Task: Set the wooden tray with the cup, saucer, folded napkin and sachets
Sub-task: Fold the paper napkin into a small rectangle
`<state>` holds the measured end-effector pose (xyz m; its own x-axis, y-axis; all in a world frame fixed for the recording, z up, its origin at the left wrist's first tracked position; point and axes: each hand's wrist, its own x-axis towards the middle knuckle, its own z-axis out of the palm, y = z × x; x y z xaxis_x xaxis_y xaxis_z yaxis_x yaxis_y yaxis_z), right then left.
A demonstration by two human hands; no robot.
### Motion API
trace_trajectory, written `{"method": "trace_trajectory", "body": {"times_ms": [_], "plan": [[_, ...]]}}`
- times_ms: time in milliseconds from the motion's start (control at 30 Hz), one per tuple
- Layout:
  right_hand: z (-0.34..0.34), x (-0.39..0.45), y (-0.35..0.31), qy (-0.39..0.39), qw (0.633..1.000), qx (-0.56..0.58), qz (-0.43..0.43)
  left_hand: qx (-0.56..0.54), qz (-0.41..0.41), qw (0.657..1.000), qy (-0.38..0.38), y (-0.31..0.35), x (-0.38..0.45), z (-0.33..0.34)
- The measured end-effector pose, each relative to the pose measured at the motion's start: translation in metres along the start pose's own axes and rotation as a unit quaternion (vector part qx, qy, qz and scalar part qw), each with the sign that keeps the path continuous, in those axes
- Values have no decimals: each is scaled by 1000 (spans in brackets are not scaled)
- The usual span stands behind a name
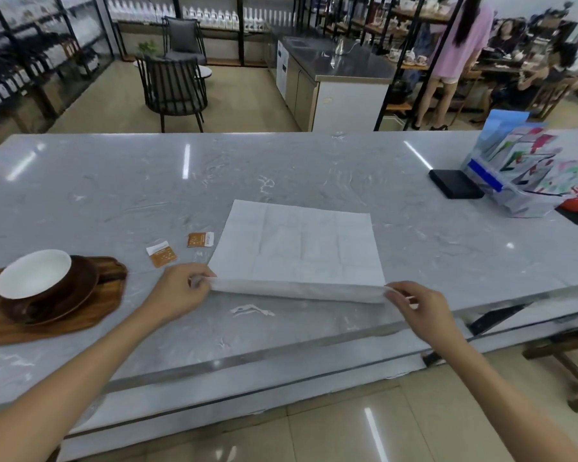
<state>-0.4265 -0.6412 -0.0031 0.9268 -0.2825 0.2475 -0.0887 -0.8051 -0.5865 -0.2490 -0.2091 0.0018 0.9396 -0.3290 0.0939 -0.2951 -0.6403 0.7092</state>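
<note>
A white napkin (pixel 297 245) lies spread out on the grey marble counter, its near edge lifted and curled. My left hand (pixel 181 291) pinches the near left corner and my right hand (pixel 417 305) pinches the near right corner. Two brown and white sachets (pixel 162 253) (pixel 200 239) lie on the counter just left of the napkin. At the far left a wooden tray (pixel 111 281) carries a brown saucer (pixel 77 295) with a white cup (pixel 34 273) tilted on it.
A black flat case (pixel 456 184) and a clear holder of colourful packets (pixel 521 171) stand at the back right. The counter's front edge runs below my hands. People stand and sit beyond the counter at the far right; chairs stand behind it.
</note>
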Motion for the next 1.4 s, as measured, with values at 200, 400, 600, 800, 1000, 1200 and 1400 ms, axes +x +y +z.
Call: {"method": "trace_trajectory", "body": {"times_ms": [200, 400, 600, 800, 1000, 1200, 1400], "plan": [[-55, 17, -14, 40, 986, 160, 24, -123, 47, 991, 26, 23, -1, -38], [-78, 38, -20, 101, 966, 232, 60, -168, 106, 978, 55, 46, 24, -72], [-87, 103, -38, 127, 956, 240, 111, -201, 87, 970, 109, 69, 93, -86], [-80, 137, -43, 116, 952, 240, 148, -174, 48, 976, 119, 60, 127, -89], [-100, 134, -66, 168, 948, 258, 83, -231, 104, 955, 156, 72, 112, -114], [-134, 128, -104, 265, 903, 339, 5, -302, 223, 907, 190, 109, 84, -152], [-151, 140, -132, 312, 878, 362, -37, -376, 225, 871, 222, 129, 86, -173]]}}
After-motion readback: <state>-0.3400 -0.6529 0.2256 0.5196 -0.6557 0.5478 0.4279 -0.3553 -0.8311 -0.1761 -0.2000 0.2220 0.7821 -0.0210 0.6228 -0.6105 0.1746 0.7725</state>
